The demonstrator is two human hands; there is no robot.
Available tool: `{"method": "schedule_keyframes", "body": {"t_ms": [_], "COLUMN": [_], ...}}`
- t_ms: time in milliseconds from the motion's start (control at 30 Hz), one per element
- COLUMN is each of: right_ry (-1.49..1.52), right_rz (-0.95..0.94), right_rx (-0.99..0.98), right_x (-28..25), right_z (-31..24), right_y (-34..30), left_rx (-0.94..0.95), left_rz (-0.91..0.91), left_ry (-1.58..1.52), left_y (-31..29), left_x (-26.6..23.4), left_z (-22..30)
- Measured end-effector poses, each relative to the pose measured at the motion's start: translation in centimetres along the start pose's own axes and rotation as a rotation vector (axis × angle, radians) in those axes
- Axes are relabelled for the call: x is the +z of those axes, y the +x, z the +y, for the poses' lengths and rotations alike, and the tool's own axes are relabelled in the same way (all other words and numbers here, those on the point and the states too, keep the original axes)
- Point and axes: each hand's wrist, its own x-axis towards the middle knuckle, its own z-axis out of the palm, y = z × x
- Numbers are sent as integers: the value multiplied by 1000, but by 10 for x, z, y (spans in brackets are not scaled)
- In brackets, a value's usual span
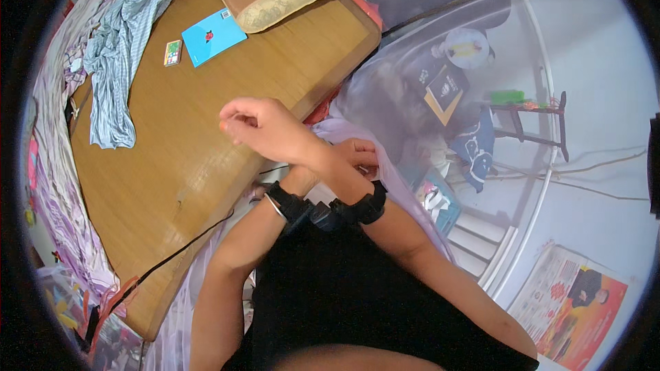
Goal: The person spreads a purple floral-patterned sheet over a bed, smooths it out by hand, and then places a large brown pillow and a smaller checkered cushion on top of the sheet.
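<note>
Forearms crossed: right hand [258, 127] pinches small orange item [223, 126] over table [172, 165] at 10 o'clock, left hand [357, 154] grips lilac fabric [405, 185]; advise steady, unhurried pinch.

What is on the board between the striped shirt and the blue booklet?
A small card packet lies between the striped shirt and the blue booklet, seen in the head view.

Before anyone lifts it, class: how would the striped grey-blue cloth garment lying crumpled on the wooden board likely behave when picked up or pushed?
The striped grey-blue cloth garment lies in soft folds, so it would probably hang floppy from wherever it is gripped. It looks thin, so likely light for its size. Pushed across the smooth wooden board, it would probably bunch up rather than slide whole, and cannot roll or tip.
</note>
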Motion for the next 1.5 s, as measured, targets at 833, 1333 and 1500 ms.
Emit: {"method": "schedule_keyframes", "body": {"t_ms": [833, 1333, 1500], "right_ry": [362, 469, 31], "right_rz": [-317, -396, -250], "right_rx": [117, 201, -114], "right_x": [73, 80, 48], "right_z": [-3, -24, -19], "right_y": [8, 22, 38], "left_rx": [443, 475, 300], "left_rz": [264, 389, 225], "left_ry": [-288, -218, 162], "left_y": [-30, -7, -14], "left_x": [-6, -47, -40], "left_z": [32, 74, 52]}}
